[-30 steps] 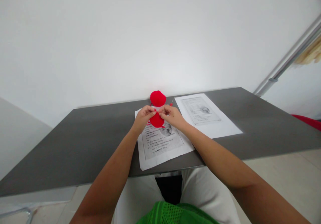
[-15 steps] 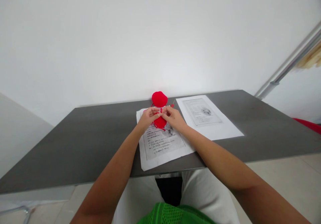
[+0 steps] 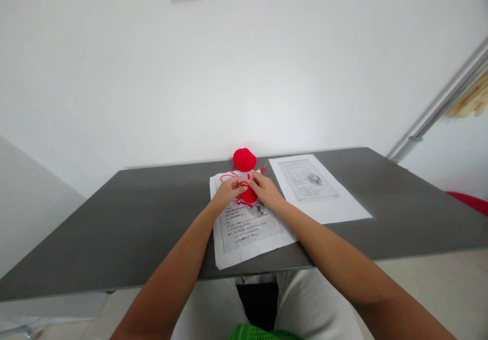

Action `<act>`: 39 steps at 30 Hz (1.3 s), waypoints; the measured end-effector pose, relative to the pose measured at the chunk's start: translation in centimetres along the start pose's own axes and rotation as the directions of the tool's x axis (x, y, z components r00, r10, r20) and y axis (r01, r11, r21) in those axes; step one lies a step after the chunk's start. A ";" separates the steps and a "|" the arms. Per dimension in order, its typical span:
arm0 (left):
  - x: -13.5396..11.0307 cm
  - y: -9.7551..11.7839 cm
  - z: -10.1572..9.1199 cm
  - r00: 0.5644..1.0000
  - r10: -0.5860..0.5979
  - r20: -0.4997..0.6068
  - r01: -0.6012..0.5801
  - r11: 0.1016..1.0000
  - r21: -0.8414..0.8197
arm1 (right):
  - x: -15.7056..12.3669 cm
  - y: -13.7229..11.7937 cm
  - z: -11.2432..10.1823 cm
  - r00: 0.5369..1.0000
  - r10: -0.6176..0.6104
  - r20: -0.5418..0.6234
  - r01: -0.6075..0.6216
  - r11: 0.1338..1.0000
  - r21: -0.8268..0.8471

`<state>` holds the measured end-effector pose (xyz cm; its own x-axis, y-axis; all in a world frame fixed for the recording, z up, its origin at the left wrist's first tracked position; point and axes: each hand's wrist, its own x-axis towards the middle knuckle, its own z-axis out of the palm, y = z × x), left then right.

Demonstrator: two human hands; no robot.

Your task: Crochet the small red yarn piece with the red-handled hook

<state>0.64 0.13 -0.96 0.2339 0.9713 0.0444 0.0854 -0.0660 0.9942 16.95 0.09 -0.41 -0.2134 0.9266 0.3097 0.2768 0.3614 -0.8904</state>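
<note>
A red crochet piece (image 3: pixel 249 196) is held between my two hands, low over a printed sheet (image 3: pixel 244 236). My left hand (image 3: pixel 226 194) is closed, its fingertips pinching the left side of the piece. From the right, my right hand (image 3: pixel 264 188) pinches its upper edge with thumb and fingers. A tiny yellow spot (image 3: pixel 246 183) shows between the fingertips, too small to name. Just beyond the hands rests a red yarn ball (image 3: pixel 244 160), with a loose strand (image 3: pixel 227 176) curling down at its left. A red-handled crochet hook (image 3: pixel 263 170) lies beyond my right hand.
Another printed sheet (image 3: pixel 335 197) lies to the right on the dark grey table (image 3: pixel 152 218). A white wall (image 3: pixel 171 75) rises behind the table's far edge. At the far right are a slanted metal pole (image 3: pixel 438 114) and a red object (image 3: pixel 467 201).
The view has tilted up slightly, so two white wall plates now show at the top. My fingertips have shifted on the crochet piece, and the strand on the left shows more.
</note>
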 end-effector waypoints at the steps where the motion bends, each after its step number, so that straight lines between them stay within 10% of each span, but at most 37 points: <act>1: 0.0 -0.1 0.0 1.000 0.000 -0.010 0.000 1.000 0.002 | 0.0 0.2 0.1 1.000 0.008 0.001 -0.008 1.000 0.018; 39: -0.8 0.6 1.9 0.996 -0.057 0.062 0.071 0.964 -0.258 | 0.7 1.2 2.3 0.986 0.158 -0.053 -0.119 0.889 0.443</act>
<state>2.36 -1.14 -0.62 0.2881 0.9574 -0.0189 -0.1509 0.0648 0.9864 14.99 0.97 -2.04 -0.1165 0.9764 0.1820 -0.1435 0.1648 -0.9758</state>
